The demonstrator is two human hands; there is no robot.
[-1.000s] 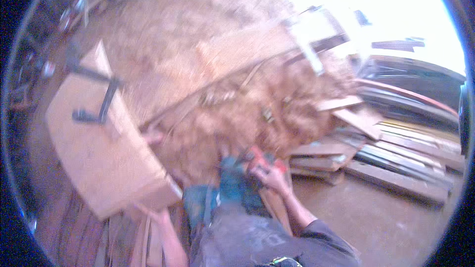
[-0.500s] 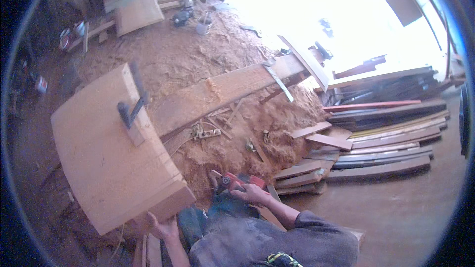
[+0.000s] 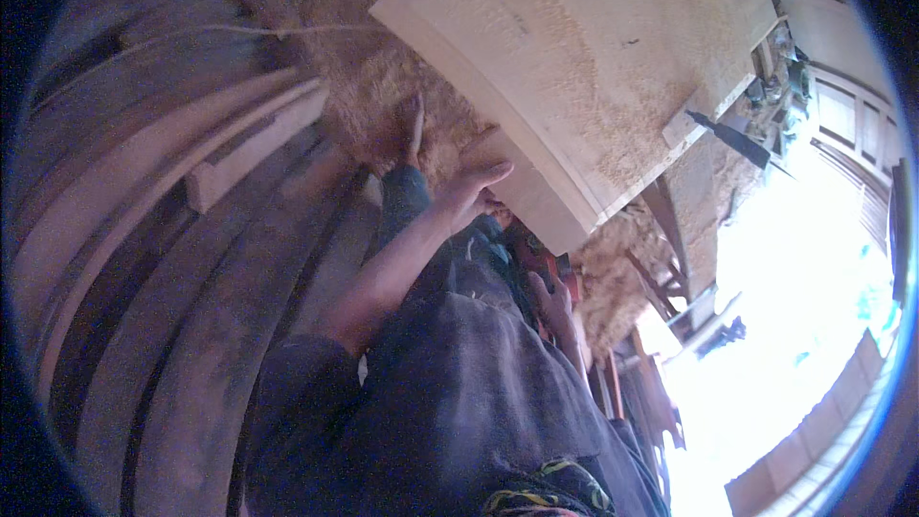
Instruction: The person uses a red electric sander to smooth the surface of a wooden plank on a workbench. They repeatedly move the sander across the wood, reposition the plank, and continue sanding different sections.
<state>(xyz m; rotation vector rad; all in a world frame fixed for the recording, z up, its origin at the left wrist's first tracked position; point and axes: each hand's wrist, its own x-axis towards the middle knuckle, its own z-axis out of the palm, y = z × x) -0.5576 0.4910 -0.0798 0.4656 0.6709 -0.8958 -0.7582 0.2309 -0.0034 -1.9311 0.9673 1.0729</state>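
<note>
A broad, thick wooden panel point(image 3: 584, 67) with wood dust on its face stands tilted in front of me. At its lower edge is my left hand point(image 3: 471, 193), thumb laid along the side and fingers curled below, partly hidden. Close to the panel's lower right corner, my right hand point(image 3: 552, 304) is closed around a red and black power tool point(image 3: 572, 284), which looks like a hand planer. Most of the tool is hidden by the panel and my clothing. A dark clamp point(image 3: 732, 139) grips the panel's right edge over a small wood block point(image 3: 682, 127).
Long dark planks point(image 3: 206, 325) lie stacked on the left, with a lighter board point(image 3: 254, 144) on them. A thin cord point(image 3: 239, 30) crosses behind. Wood shavings point(image 3: 354, 77) cover the ground around my foot point(image 3: 414, 129). Bright light comes from the right, beside more timber pieces.
My view has turned sharply to the left, so the panel now appears at upper centre and the plank stack fills the left. My left hand stays at the panel's edge; the right keeps the red tool.
</note>
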